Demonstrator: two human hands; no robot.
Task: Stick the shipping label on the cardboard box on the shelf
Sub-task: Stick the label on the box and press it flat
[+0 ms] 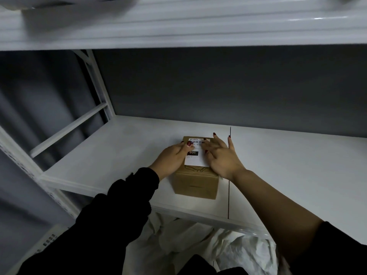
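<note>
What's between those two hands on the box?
A white paper shipping label, flat on the brown cardboard box, between left hand and right hand; head view.

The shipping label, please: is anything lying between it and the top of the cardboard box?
Nothing visible does. The shipping label already lies on top of the cardboard box, with the left hand resting on its left edge and the right hand pressing its right side with straight fingers.

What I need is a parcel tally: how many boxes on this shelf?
1. The box sits near the shelf front, under the left hand and right hand on its label. Upper shelf may hide others.
</note>
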